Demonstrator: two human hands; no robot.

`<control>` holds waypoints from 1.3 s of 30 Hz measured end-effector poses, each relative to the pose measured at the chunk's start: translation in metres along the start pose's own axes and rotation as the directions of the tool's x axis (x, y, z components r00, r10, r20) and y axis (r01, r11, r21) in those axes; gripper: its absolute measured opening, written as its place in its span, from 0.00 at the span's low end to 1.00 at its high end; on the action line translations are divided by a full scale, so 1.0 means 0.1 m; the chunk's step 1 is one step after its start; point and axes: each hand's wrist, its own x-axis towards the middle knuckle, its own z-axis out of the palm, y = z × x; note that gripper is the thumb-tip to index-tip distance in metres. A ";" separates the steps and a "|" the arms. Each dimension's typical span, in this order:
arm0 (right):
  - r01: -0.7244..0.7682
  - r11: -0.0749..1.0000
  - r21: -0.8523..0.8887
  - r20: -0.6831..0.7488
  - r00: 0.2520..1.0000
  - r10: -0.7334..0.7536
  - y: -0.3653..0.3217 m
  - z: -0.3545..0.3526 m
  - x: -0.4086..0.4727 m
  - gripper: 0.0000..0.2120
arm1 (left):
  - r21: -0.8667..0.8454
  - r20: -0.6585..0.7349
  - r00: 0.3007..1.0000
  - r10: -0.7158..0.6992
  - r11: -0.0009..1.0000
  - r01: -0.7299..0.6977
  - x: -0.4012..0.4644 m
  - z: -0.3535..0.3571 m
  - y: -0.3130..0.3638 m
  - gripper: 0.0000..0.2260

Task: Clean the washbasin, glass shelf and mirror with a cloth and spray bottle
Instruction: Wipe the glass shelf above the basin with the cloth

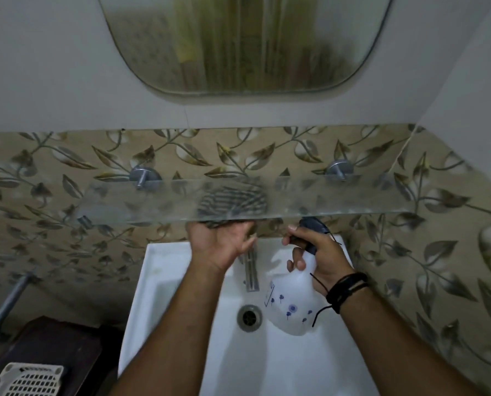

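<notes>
Your glass shelf point(324, 200) hangs below the mirror point(244, 44) and above the washbasin point(164, 295); the cloth point(232, 200) sits under it, left of your spray bottle point(292, 298).

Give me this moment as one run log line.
left hand: cloth under shelf | right hand: holds bottle over basin

The one camera is sitting on my head, looking forward and steeply down over the washbasin point(181, 281). It is facing the wall, taking in the basin's back edge at mid-frame, the glass shelf point(352, 198) just above it and the lower part of the mirror point(244, 44) along the top. It is hanging close, with my forearms entering from the bottom edge and filling much of the lower frame. The wide lens is bending the tiled band outward at both sides. No second view is sharing the scene.
</notes>
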 end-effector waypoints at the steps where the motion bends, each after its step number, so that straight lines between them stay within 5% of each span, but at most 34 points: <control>1: 0.009 1.000 0.011 -0.003 1.000 -0.009 -0.02 -0.09 -0.02 0.08 | 0.036 0.010 0.999 -0.051 0.998 0.050 0.08 0.09 -0.14 0.26; 7: 0.022 0.995 0.101 -0.017 1.000 -0.020 -0.24 -0.46 -0.20 0.07 | 0.144 0.000 0.957 -0.290 0.947 0.287 0.37 0.57 -0.91 0.23; 16: 0.042 0.998 0.056 -0.126 0.991 -0.035 -0.30 -0.68 -0.26 0.08 | 0.018 0.147 0.986 -0.073 0.997 0.071 0.28 0.09 -0.41 0.27; 19: 0.032 0.996 0.086 -0.129 0.991 -0.021 -0.27 -0.70 -0.28 0.09 | -0.080 0.258 0.949 -0.184 0.974 0.210 0.31 0.13 -0.48 0.28; 23: 0.041 0.993 0.108 -0.148 0.989 -0.025 -0.23 -0.79 -0.37 0.10 | 0.185 0.353 0.839 -0.414 0.910 0.371 0.48 0.45 -1.02 0.32; 30: 0.145 0.986 0.079 -0.216 0.968 -0.125 -0.27 -1.09 -0.56 0.07 | 0.130 0.288 0.791 -0.540 0.840 0.526 0.81 0.98 -1.74 0.34; 36: 0.085 0.993 0.087 -0.255 0.965 -0.061 -0.34 -1.13 -0.65 0.10 | 0.144 -0.011 0.914 -0.406 0.904 0.403 0.96 1.10 -1.69 0.32; 39: 0.094 0.991 0.097 -0.261 0.963 -0.066 -0.35 -1.06 -0.69 0.10 | 0.163 -0.019 0.932 -0.363 0.918 0.361 0.90 1.08 -1.69 0.32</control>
